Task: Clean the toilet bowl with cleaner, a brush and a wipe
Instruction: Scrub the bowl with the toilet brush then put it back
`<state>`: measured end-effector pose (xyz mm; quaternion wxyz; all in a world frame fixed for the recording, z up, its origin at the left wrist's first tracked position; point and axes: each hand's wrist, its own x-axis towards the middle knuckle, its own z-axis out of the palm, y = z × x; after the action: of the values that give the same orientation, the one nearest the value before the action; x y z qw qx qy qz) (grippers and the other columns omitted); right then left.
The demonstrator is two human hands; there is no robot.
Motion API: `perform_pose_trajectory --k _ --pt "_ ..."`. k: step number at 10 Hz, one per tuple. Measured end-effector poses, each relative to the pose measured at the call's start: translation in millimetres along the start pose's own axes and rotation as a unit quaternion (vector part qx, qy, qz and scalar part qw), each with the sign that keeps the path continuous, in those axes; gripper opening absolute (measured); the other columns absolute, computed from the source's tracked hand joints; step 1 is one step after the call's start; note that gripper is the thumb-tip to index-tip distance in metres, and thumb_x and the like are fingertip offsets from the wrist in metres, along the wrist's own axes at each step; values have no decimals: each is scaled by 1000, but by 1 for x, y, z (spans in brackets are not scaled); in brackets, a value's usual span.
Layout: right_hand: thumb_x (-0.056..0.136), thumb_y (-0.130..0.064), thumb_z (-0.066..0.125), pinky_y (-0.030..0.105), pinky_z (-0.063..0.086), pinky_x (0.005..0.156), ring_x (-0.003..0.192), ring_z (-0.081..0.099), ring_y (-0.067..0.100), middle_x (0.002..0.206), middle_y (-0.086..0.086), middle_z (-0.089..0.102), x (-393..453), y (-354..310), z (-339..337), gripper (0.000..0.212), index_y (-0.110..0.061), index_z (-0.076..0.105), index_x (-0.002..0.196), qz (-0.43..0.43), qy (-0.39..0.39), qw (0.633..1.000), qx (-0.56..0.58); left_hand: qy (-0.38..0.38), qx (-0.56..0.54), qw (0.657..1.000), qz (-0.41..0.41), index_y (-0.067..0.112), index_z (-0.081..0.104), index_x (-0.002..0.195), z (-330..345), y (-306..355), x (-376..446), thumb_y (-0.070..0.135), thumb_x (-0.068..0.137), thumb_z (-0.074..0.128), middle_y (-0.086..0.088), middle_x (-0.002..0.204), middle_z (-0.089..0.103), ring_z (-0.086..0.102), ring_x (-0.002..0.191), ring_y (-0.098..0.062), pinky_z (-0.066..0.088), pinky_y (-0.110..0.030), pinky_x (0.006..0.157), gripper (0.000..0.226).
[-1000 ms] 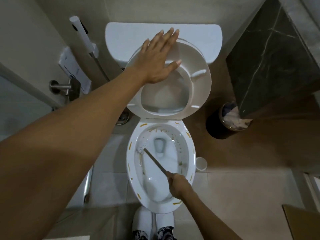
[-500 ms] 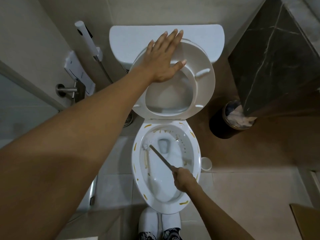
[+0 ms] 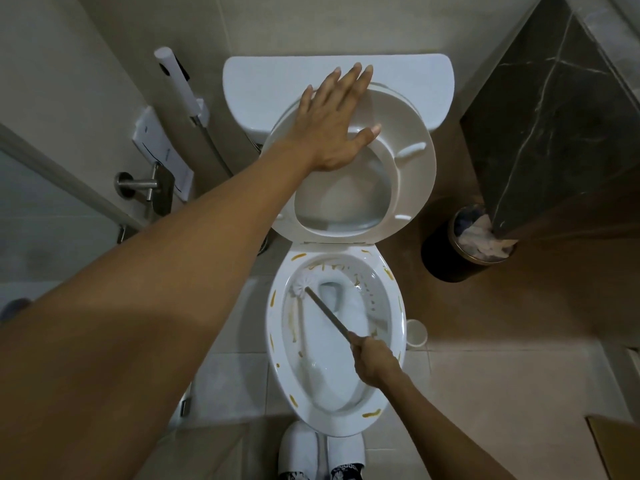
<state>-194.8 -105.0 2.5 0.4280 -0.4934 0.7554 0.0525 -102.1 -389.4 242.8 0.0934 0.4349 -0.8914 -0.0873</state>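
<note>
While the left hand (image 3: 334,124) lies flat, fingers straight, on the raised seat (image 3: 408,174), the right hand (image 3: 374,360) grips the brush (image 3: 306,284), bristles against the toilet bowl (image 3: 394,317)'s far-left inner wall. Yellow-brown streaks dot the rim. Pale floor tiles (image 3: 485,393) surround the bowl; right of it stands a dark bin (image 3: 446,258).

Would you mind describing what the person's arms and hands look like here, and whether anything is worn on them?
Both forearms are bare right up to the frame edge: no sleeves or cuffs show. The left hand and the right hand wear no gloves, and I can see no rings, watch or bracelet on either. The left hand's fingernails look plain and trimmed fairly short; the right hand's nails are out of sight.
</note>
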Motion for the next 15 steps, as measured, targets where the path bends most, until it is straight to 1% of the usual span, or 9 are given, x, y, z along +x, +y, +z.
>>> perform_pose_trajectory --k 1,2,3,5,7,9,11,12,15 --pt "96 -55 18 30 54 75 85 65 20 99 5 66 -19 11 5 62 -16 57 124 -16 -23 999 -18 -2 1 1000 2 22 -7 152 0 -1 0 56 96 29 2 160 -7 -7 147 -22 -1 -49 116 74" --pt "102 -38 29 26 52 69 83 65 20 102 6 65 -36 26 13 42 -19 52 132 -48 -54 995 -66 -3 -1 1000 4 22 -6 152 0 -1 0 56 96 29 2 160 -7 -8 147 -23 -2 -50 116 74" --pt "102 -36 30 33 54 78 91 65 23 105 7 65 -26 20 7 41 -21 51 134 -43 -39 995 -83 -6 -1 1000 3 22 -6 152 -1 -1 0 56 96 29 2 160 -7 -8 147 -22 -2 -50 116 74" --pt "101 -35 29 33 51 74 78 56 19 90 2 57 -1 -3 -17 40 -16 54 125 -23 -15 998 -65 -9 0 1000 0 22 -6 152 -2 0 1 56 96 30 2 160 -7 -8 147 -22 -2 -50 116 74" --pt "102 -24 33 33 51 77 87 58 20 109 7 61 -52 12 -17 32 -15 52 126 -29 -92 984 -148 -11 0 1000 2 22 -6 152 -2 0 1 56 96 30 0 160 -7 -8 147 -24 -2 -50 116 75" --pt "101 -34 32 37 54 83 96 63 24 108 7 63 -39 14 -20 38 -18 55 127 26 -73 995 -70 -6 4 1000 -1 22 -6 152 0 0 1 56 96 30 0 160 -6 -7 147 -24 -2 -50 116 74" --pt "101 -31 36 30 53 70 88 60 22 111 8 61 -22 -1 -33 38 -13 53 130 55 -76 996 11 -10 6 1000 -3 23 -6 152 -1 0 1 56 96 29 1 160 -6 -6 147 -23 -1 -50 116 74" --pt "102 -32 35 21 38 50 73 53 16 111 7 60 -37 13 -45 38 -15 51 132 41 -121 991 -43 -8 9 1000 -5 22 -6 152 -1 0 1 57 96 29 0 160 -6 -6 147 -24 -2 -50 116 74" --pt "100 -29 39 23 44 51 65 52 12 99 3 59 -34 13 -40 36 -14 52 130 47 -92 994 -37 -5 3 1000 -9 24 -5 152 -1 1 1 56 96 30 2 160 -6 -6 147 -23 -1 -50 116 74"
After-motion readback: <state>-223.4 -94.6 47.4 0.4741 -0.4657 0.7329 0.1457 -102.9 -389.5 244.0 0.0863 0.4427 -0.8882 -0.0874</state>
